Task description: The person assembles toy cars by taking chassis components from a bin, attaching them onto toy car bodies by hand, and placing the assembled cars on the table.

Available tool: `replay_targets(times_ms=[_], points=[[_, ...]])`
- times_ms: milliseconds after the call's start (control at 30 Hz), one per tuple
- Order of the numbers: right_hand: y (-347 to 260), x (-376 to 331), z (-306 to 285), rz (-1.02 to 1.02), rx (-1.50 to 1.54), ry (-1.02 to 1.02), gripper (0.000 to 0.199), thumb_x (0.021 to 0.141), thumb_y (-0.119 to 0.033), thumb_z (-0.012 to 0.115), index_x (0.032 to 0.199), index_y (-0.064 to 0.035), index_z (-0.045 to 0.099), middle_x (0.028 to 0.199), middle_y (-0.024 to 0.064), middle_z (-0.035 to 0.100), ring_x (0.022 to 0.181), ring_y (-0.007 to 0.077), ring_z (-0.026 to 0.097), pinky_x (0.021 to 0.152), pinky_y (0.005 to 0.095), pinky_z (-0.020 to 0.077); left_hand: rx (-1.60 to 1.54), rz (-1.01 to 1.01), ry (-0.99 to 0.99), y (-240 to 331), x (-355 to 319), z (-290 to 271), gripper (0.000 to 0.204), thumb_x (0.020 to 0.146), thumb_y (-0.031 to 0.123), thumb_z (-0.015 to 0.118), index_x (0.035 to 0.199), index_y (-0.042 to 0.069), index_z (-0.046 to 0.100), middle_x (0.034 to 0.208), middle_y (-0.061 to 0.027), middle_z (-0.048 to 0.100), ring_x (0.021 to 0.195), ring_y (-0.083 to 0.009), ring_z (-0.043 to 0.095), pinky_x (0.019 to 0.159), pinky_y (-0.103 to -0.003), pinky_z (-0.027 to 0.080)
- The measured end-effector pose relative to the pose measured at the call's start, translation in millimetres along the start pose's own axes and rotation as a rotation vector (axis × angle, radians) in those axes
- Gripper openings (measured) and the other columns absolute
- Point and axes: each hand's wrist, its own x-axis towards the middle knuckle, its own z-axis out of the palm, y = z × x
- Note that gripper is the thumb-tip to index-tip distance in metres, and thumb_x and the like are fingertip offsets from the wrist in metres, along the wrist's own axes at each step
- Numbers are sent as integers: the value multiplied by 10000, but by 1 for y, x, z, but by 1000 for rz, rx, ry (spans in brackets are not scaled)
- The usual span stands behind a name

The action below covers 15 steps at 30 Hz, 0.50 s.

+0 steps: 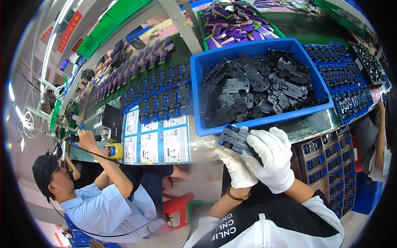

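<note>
In the head view, the left hand (236, 168) and the right hand (271, 159) together hold a dark car part (235, 139), before the blue box (269, 119). Its long axis goes from upper left to lower right; its front end I cannot tell.

A green tabletop (306, 125) was occupied by a blue bin (264, 121), printed sheets (175, 142), and rows of blue-and-black assemblies (165, 101) and purple pieces (136, 68).

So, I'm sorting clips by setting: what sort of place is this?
Probably a factory assembly workshop: a blue bin heaped with black plastic parts, rows of near-identical blue-and-black pieces on the worktop, and a co-worker in a light-blue shirt nearby.
</note>
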Motion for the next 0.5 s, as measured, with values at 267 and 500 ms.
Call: replay_targets(times_ms=[267, 500], points=[[11, 22, -7, -157, -51, 102, 300, 758, -130, 730, 1031, -41, 644, 939, 95, 693, 868, 271, 671, 835, 407, 491, 95, 69, 48, -1, 0, 12, 810, 863, 733, 480, 1400, 129, 421, 1330, -88, 545, 1210, -236, 530, 1056, -394, 426], [22, 23, -28, 259, 459, 275, 249, 958, -240, 615, 1091, -30, 633, 923, 83, 690, 826, 220, 681, 754, 350, 547, -56, -86, -7, -2, 4, 23, 779, 849, 725, 522, 1334, 117, 486, 1196, -125, 631, 1102, -310, 599, 984, -466, 481]])
